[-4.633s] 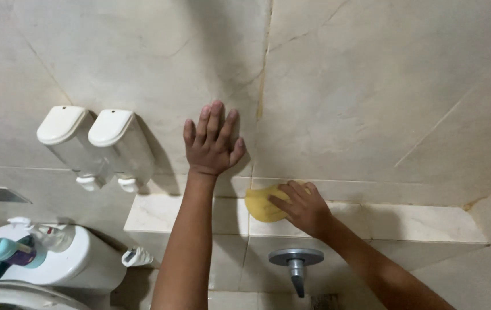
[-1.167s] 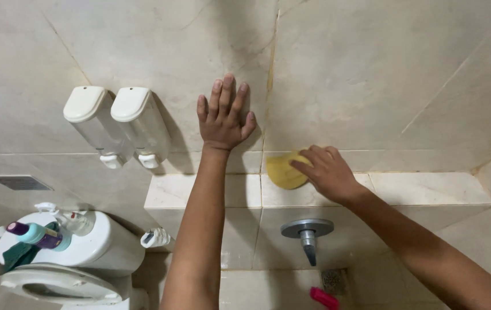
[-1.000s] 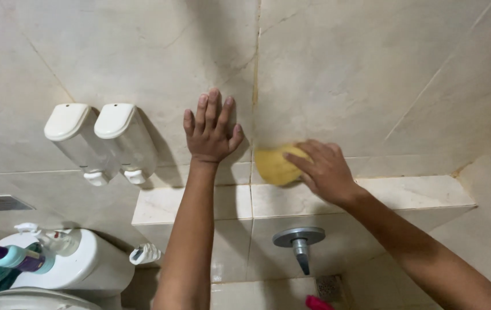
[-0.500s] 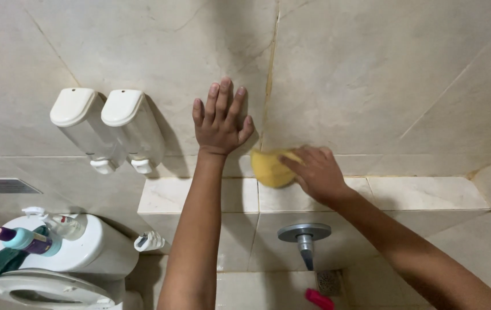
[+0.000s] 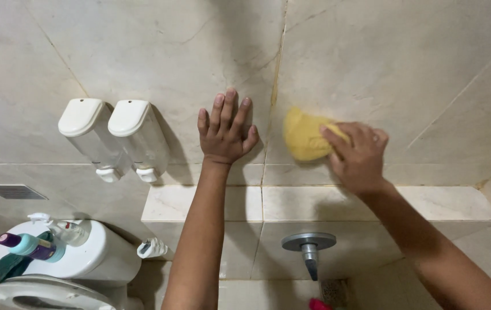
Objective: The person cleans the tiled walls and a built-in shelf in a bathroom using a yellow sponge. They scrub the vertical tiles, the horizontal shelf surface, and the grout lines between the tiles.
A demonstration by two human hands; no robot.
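Observation:
My left hand (image 5: 225,129) lies flat against the beige tiled wall (image 5: 372,63), fingers spread and pointing up, just left of a stained vertical grout line (image 5: 276,74). My right hand (image 5: 357,155) presses a yellow sponge (image 5: 303,136) against the wall right of that grout line, above the tiled ledge (image 5: 314,202). The fingers cover the sponge's right part.
Two white wall dispensers (image 5: 113,138) hang left of my left hand. Below the ledge sits a metal tap (image 5: 309,248). A white toilet cistern (image 5: 67,255) at lower left carries bottles and a teal cloth. A vent grille (image 5: 12,192) is at far left. Something pink (image 5: 317,304) lies on the floor.
My right hand has slid the sponge up the wall from near the ledge and to the right. My left hand stays flat on the wall.

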